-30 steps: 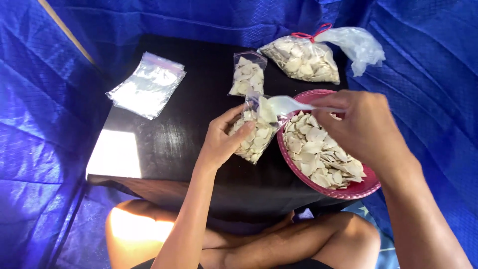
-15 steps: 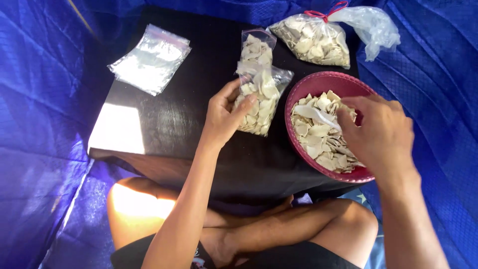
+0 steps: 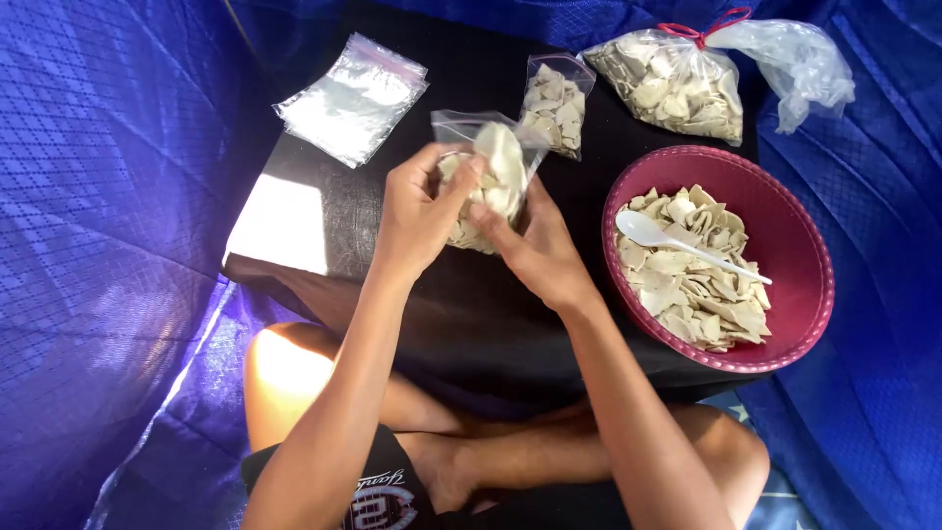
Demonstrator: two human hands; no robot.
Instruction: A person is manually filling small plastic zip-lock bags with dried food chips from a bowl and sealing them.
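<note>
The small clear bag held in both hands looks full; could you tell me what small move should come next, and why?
Probably press the small clear bag shut along its top. Both the left hand and right hand grip it, pale chips reach its open mouth, and the white spoon lies in the red bowl.

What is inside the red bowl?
The red bowl holds pale, flat chips with a white plastic spoon lying on top. The bowl's bottom under the chips is covered.

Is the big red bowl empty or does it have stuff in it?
Not empty. The red bowl holds pale chips over about half its inside, with a white spoon lying on them.
</note>
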